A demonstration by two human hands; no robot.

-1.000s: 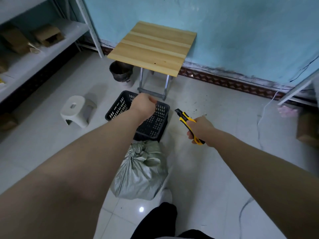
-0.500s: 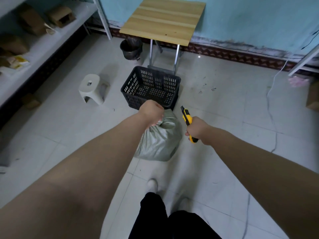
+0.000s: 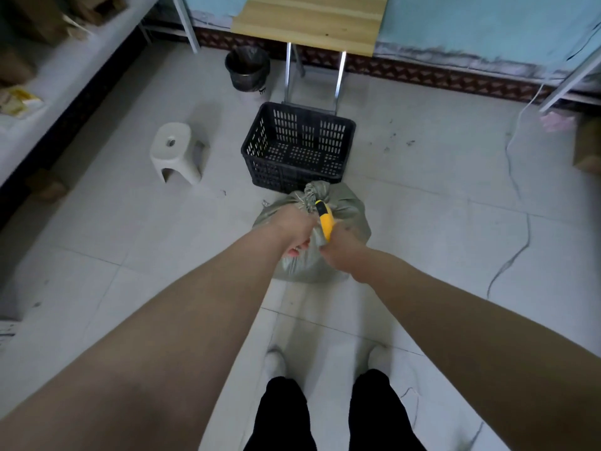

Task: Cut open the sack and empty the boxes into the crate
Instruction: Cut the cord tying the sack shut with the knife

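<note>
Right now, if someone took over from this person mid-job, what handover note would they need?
Left hand: grips the grey woven sack just below its tied neck.
Right hand: holds the yellow utility knife, tip at the neck; blade not visible.
Black perforated plastic crate: stands just beyond the sack, no boxes in it.
Done: sack steadied, knife in place.
Left: cut the sack open, empty the boxes into the crate.

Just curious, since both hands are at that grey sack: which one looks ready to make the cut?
The right hand: it grips the yellow knife, tip at the tied neck of the sack. The left hand only holds the fabric.
</note>
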